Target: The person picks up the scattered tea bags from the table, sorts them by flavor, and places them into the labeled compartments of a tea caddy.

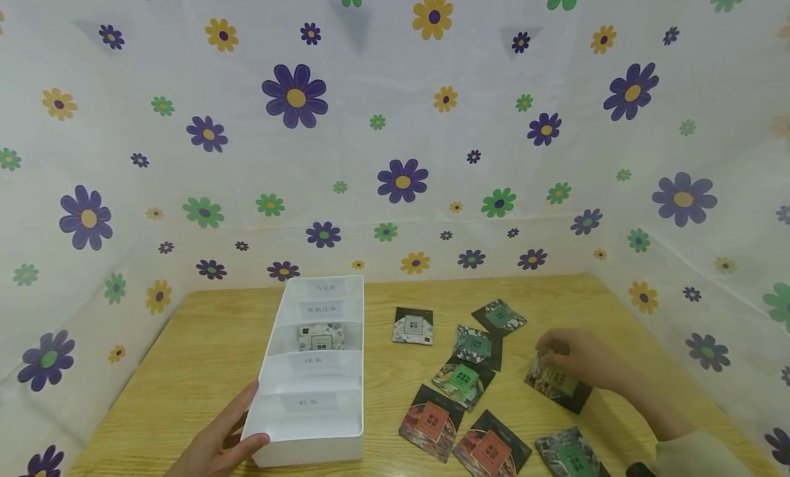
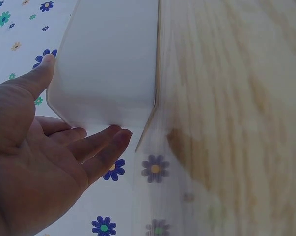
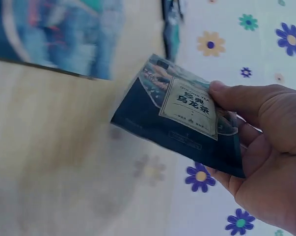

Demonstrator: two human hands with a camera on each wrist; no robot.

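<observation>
one packet (image 3: 182, 118) in right hand (image 3: 278, 123)

Soft, muted light prevailed. Beyond the right hand (image 3: 273, 130), its wrist view blurred the tabletop (image 3: 49, 157) and outlying packet (image 3: 64, 42); the held packet (image 3: 187, 108) looked sharper.

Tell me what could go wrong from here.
The right hand grips the oolong packet at one end, so it might slip. The bright-green-labelled packet seems to overlap a neighbour; lifting one may drag the other. The left hand holds the white box only near one corner; a bump could turn it.
</observation>
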